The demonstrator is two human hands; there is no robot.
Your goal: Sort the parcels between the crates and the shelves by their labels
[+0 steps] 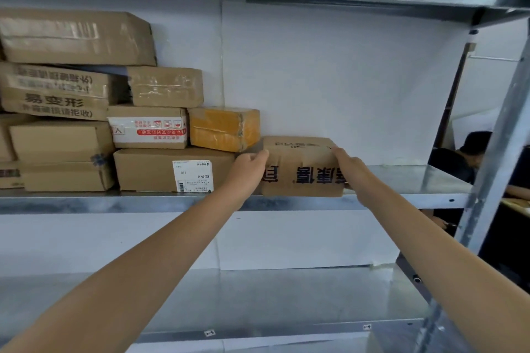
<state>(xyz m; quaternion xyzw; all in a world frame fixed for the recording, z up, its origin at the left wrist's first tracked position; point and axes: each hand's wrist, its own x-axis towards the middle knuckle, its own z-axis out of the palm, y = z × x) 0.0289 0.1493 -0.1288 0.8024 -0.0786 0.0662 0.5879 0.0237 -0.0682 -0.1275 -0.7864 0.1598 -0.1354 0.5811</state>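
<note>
Parcel (301, 178) of brown cardboard, with big dark Chinese characters printed upside down on its front, stands at the front edge of the middle shelf (415, 180). Both arms are outstretched to it: the left hand (252, 165) curls over its top left corner and the right hand (348, 165) wraps round the top right. Just left lies a box (143, 169) bearing an upside-down white barcode label (192, 176); farther left in the stack, a carton (54, 94) reads "易变形".

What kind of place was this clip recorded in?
Probably a parcel storeroom or sorting depot: grey metal shelving, a stack of brown cardboard parcels, and the left hand and right hand gripping a brown cardboard box printed with black characters.
</note>
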